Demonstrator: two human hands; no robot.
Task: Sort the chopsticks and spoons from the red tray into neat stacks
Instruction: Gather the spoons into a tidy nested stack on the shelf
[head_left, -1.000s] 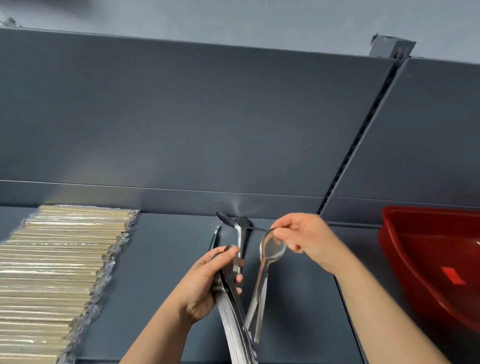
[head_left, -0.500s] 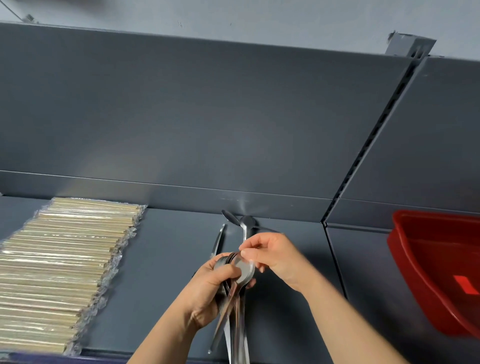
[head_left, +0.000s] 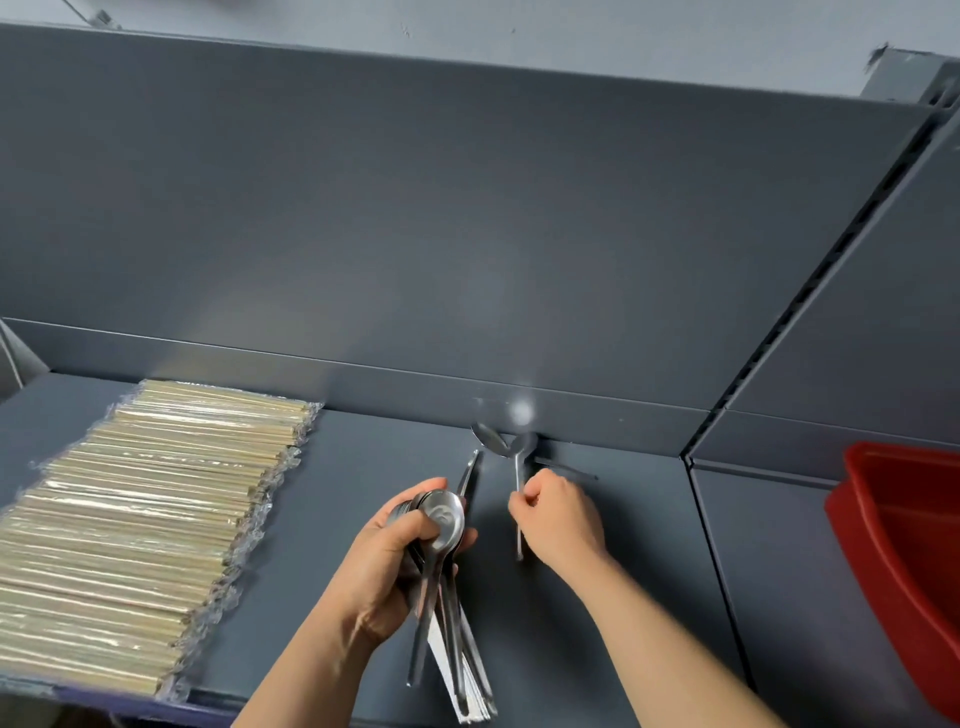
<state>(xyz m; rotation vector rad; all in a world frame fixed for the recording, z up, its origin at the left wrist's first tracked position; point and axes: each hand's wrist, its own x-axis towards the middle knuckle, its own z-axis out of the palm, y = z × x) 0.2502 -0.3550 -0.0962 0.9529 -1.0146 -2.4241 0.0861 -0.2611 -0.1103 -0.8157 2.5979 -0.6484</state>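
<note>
Grey shelf (head_left: 337, 519); left hand (head_left: 384, 561) grips nested shiny spoons (head_left: 448, 515); right hand (head_left: 560, 526) pinches another thin-handled spoon (head_left: 518, 475).

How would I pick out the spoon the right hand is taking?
On the grey shelf, look right of the wrapped chopsticks, at the back wall. The spoon lies with its bowl by that wall, handle pointing straight at the person, pinched by the right hand. Its neighbours slant sideways; the left hand holds a bundle.

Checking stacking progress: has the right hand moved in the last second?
Yes. Against the loose spoon by the back wall, the right hand came left and nearer the person, now pinching its handle. The left hand grips the spoon bundle.
</note>
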